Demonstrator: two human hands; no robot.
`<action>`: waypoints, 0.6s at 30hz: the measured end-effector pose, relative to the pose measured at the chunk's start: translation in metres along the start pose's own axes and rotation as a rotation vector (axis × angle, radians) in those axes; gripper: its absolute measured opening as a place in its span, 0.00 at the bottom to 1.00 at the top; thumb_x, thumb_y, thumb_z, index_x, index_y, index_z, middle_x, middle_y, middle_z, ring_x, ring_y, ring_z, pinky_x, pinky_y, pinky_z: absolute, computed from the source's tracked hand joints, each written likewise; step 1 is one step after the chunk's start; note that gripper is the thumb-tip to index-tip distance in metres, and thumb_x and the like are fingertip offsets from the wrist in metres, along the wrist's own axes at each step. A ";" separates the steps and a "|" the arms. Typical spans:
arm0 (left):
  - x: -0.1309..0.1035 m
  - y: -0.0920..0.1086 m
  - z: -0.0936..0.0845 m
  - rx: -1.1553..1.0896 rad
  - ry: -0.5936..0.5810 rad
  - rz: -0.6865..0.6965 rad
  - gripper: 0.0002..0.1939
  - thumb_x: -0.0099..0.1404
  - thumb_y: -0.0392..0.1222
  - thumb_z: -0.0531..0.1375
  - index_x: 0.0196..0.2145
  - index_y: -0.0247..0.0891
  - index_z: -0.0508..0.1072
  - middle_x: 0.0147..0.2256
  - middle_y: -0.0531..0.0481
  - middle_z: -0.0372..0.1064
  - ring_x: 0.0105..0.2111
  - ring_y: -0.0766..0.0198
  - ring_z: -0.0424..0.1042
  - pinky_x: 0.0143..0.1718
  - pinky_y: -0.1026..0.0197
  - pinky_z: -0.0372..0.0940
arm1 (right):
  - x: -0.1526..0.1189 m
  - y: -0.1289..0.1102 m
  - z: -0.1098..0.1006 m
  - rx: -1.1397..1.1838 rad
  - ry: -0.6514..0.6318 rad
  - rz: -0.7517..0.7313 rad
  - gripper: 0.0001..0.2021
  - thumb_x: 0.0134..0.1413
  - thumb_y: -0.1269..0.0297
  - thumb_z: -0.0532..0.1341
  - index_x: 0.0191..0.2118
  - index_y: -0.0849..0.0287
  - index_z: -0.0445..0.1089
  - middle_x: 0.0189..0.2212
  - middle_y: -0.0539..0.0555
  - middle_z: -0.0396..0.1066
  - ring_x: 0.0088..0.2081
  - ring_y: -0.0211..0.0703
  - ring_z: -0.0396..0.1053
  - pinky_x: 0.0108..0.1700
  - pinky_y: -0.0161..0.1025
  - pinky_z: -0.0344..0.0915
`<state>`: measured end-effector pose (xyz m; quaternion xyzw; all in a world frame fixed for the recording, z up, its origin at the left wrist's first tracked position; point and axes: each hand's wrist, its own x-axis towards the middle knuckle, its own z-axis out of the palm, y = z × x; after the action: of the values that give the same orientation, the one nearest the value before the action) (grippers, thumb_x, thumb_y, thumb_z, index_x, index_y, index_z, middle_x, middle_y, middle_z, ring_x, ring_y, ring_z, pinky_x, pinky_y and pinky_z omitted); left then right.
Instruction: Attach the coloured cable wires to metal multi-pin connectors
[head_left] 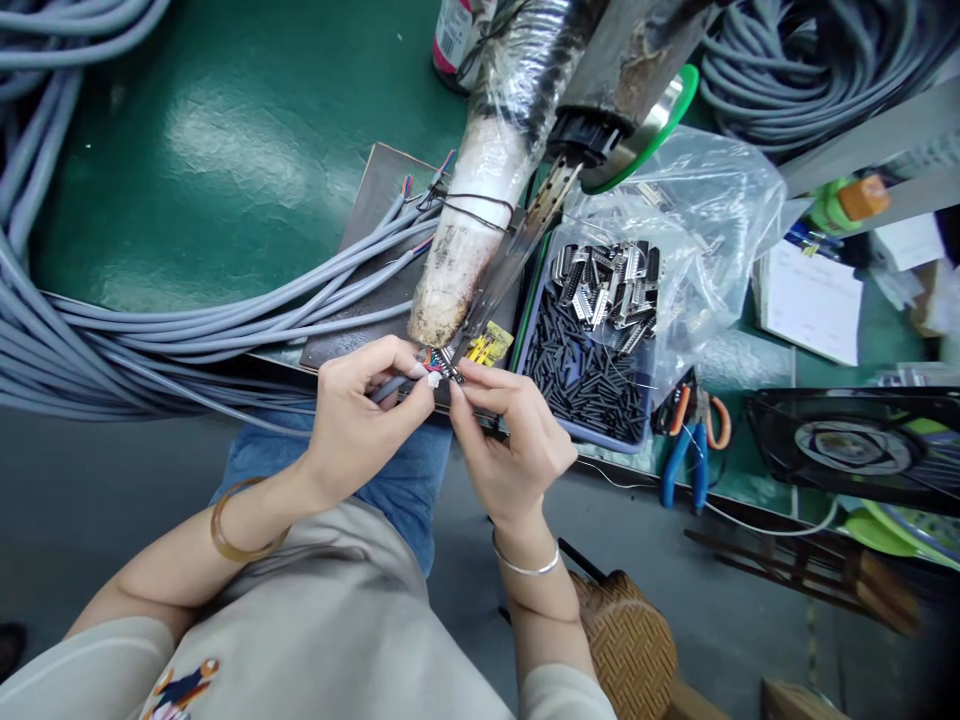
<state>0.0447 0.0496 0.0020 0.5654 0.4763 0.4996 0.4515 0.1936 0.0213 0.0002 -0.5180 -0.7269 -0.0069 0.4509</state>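
My left hand (367,410) pinches the end of a grey cable (386,389), whose thin coloured wires (431,362) fan out at the fingertips. Between thumb and fingers, my right hand (510,420) grips a small metal connector (450,365) where those wires meet it. Just above both hands are the tip of a soldering tool (480,300) and a wrapped, scorched white tube (457,250). Whether the wires are joined to the connector is too small to tell. A yellow label (489,345) lies just beyond my right fingers.
A blue tray (585,437) holds black sleeves (574,375) and metal connectors (604,285), beside a clear plastic bag (697,220). Pliers (686,450) lie at the table edge, left of a black fan (855,445). Grey cables (187,325) stretch across from the left.
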 end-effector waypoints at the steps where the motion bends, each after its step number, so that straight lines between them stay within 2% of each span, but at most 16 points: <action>1: 0.000 0.000 0.000 0.010 0.004 -0.002 0.06 0.59 0.33 0.64 0.27 0.37 0.70 0.28 0.53 0.71 0.25 0.71 0.67 0.25 0.69 0.63 | 0.000 0.001 0.001 0.003 0.003 0.006 0.08 0.58 0.76 0.67 0.37 0.55 0.71 0.41 0.52 0.82 0.40 0.40 0.81 0.43 0.37 0.79; 10: 0.002 0.005 -0.001 0.017 0.036 0.088 0.06 0.59 0.31 0.65 0.28 0.37 0.71 0.30 0.52 0.72 0.25 0.72 0.68 0.26 0.68 0.63 | 0.006 0.000 0.001 0.000 0.051 -0.012 0.09 0.57 0.75 0.69 0.40 0.54 0.74 0.41 0.52 0.82 0.40 0.41 0.81 0.43 0.38 0.79; 15: 0.003 0.003 -0.001 -0.036 0.003 0.019 0.06 0.58 0.32 0.65 0.27 0.37 0.71 0.29 0.52 0.73 0.26 0.70 0.70 0.25 0.69 0.64 | 0.002 0.000 0.001 -0.056 0.017 -0.094 0.08 0.57 0.76 0.68 0.39 0.57 0.72 0.42 0.56 0.82 0.40 0.41 0.82 0.43 0.35 0.78; 18: 0.002 0.001 -0.001 -0.050 -0.020 -0.026 0.05 0.58 0.32 0.64 0.26 0.37 0.72 0.29 0.51 0.75 0.26 0.69 0.70 0.24 0.69 0.63 | -0.002 0.001 -0.002 -0.053 -0.021 -0.083 0.08 0.60 0.76 0.66 0.40 0.57 0.71 0.42 0.56 0.82 0.40 0.40 0.82 0.42 0.34 0.78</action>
<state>0.0440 0.0510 0.0036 0.5524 0.4666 0.4998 0.4767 0.1960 0.0190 -0.0003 -0.4989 -0.7522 -0.0393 0.4287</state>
